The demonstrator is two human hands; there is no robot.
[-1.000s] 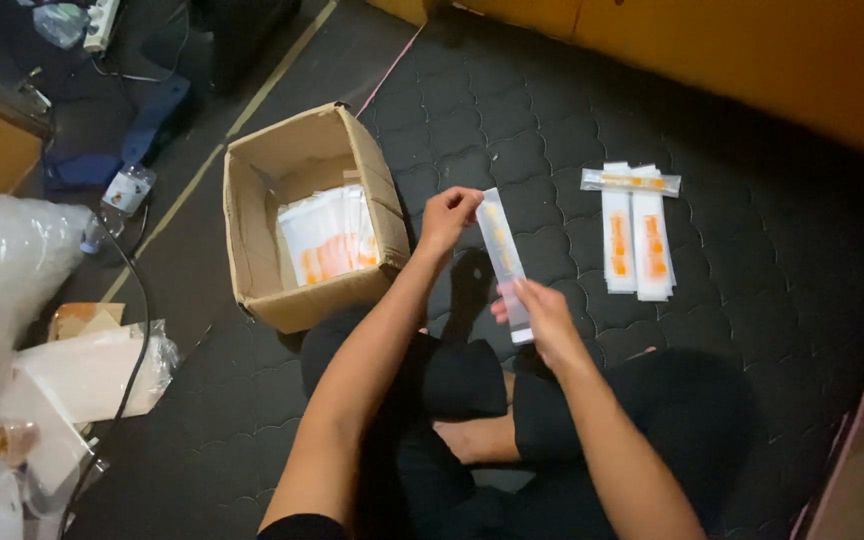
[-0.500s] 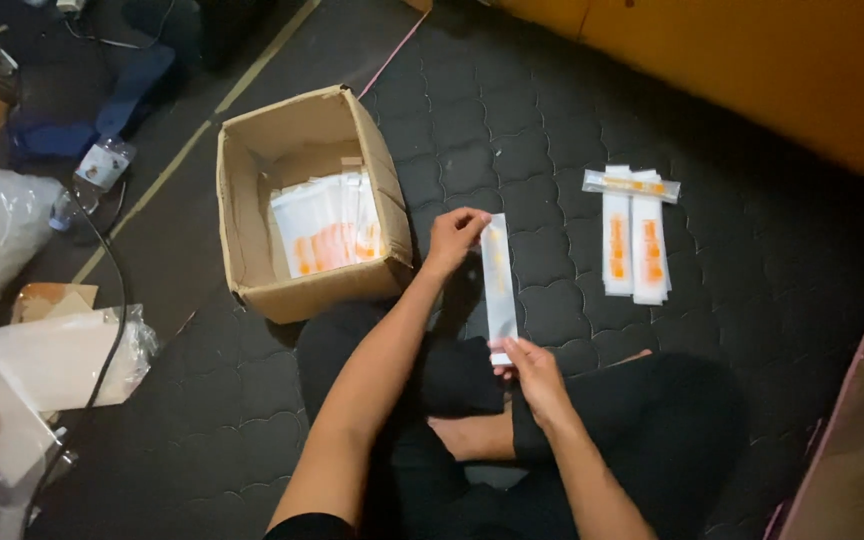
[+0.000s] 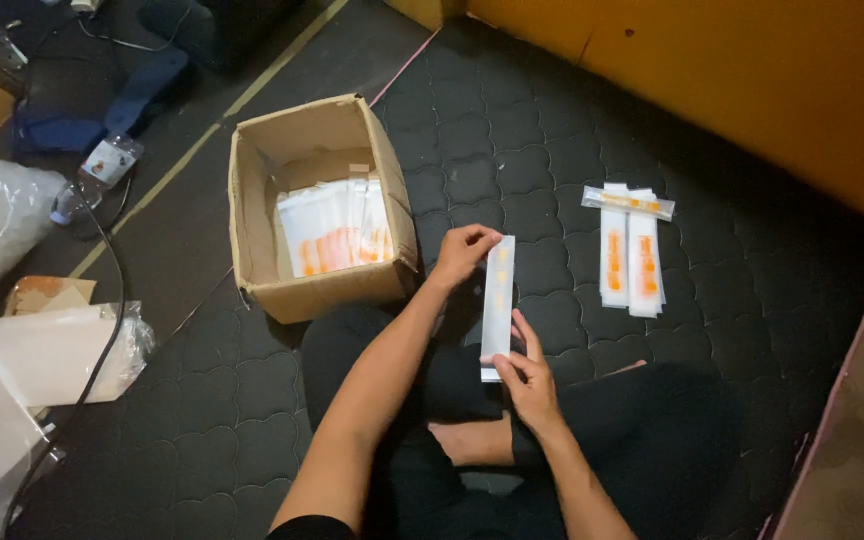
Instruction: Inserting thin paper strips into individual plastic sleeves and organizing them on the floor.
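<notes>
The long packet (image 3: 498, 305) held between the left hand (image 3: 462, 252) and the right hand (image 3: 530, 380) was white and translucent, with a faint pale orange tint near its upper end. The cardboard box (image 3: 252, 230) was plain brown, and the packets inside it (image 3: 337, 228) were white with orange patches along their lower parts. The stack of packets on the floor (image 3: 630, 250) was white with bright orange stripes down the middle. The floor mat (image 3: 512, 130) was black with a quilted, scalloped pattern. The wall (image 3: 752, 80) was yellow-orange. The person's trousers (image 3: 652, 430) were black.
</notes>
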